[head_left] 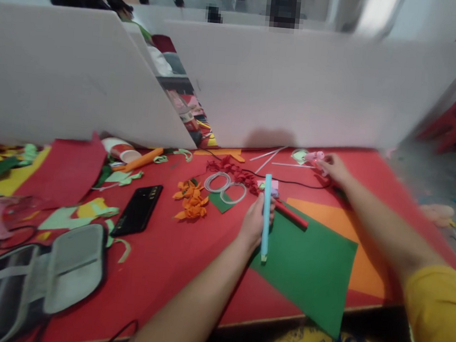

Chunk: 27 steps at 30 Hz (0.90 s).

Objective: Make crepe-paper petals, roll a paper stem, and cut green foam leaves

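Work area: red table [186, 284], with two upright white boards [323, 89] at its far side and people's heads showing above them. A red chair [451, 121] stands on the floor, far off to the right of the green sheet [308, 263], which serves as landmark here. That sheet lies before you, its near corner hanging past the table edge, and an orange sheet [369, 268] lies partly under its right side.

Your left hand [254, 218] is over the green sheet's left edge, closed around a light blue tube [266, 217] that you hold lengthwise, one end towards you. A red tube [291, 216] rests at the sheet's far left edge, partly hidden by your hand.

Your right hand [332, 168] is beyond the green sheet, fingers narrowed on a pink glue gun [315, 157]; its tip is near a small round item [299, 156], too blurred to name. Dark cord [291, 183] runs between gun and sheet.

Left of the green sheet, nearest first: two clear rings [211, 183] side by side, orange paper flowers [191, 205], a black phone [137, 211]. Beyond the rings, a red paper garland [232, 170]. Farther left, nearer you, an open case [78, 269]; past the phone, a paper cup [128, 154] on its side.
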### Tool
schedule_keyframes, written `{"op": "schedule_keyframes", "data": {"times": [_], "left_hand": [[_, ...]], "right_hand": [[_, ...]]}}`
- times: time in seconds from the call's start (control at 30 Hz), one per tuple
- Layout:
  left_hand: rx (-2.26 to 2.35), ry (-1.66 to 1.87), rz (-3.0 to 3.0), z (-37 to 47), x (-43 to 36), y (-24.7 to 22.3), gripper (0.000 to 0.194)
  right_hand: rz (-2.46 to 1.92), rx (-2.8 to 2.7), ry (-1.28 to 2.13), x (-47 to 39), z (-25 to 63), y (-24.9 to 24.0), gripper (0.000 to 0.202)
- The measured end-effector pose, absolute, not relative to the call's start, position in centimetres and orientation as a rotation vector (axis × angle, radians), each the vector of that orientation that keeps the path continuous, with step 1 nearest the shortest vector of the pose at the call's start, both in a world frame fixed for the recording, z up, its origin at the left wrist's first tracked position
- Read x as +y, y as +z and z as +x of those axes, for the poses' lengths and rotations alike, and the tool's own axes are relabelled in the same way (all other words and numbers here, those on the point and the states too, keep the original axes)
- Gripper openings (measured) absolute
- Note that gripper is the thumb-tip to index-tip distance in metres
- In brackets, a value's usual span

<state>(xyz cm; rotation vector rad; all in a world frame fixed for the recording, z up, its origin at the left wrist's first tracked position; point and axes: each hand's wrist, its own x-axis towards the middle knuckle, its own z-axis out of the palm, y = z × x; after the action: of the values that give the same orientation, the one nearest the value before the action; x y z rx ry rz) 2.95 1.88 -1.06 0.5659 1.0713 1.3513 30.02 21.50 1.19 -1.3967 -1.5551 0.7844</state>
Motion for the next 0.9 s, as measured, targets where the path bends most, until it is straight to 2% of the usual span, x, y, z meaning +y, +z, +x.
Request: {"op": "schedule_keyframes", "data": {"times": [0.07,0.13,0.37,0.43,0.5,0.63,0.77,0.9], "left_hand": [[1.058,1.358,0.568,3.1,1.8,-1.0,0.056],[1.034,1.367,0.574,3.3,1.6,-0.8,0.056],[0.777,1.406,0.588,4.3,0.3,0.8,0.048],[0.706,1.44,0.592,4.7,0.0,1.3,0.047],[0.693,1.51,0.57,5.2,-0.2,1.8,0.048],[0.808,1.674,0.565,5.7,0.1,2.4,0.046],[0.909,1.684,0.908,4.3,0.6,2.7,0.044],[0.934,1.591,1.214,2.0,0.6,2.8,0.035]], "right_hand": [[-1.399,-1.417,0.583,19.0,30.4,1.7,0.028],[-1.302,-1.433,0.545,15.3,30.2,2.1,0.024],[-1.046,-1.815,1.34,1.4,24.1,2.4,0.027],[-0.993,-1.846,1.409,-0.4,22.5,2.3,0.025],[-0.964,-1.875,1.43,-1.2,21.6,2.1,0.032],[-0.97,-1.893,1.343,-1.1,21.5,2.2,0.05],[-1.029,-1.869,1.002,1.1,24.1,3.5,0.03],[-0.975,-1.905,0.775,3.1,27.9,4.8,0.018]]}}
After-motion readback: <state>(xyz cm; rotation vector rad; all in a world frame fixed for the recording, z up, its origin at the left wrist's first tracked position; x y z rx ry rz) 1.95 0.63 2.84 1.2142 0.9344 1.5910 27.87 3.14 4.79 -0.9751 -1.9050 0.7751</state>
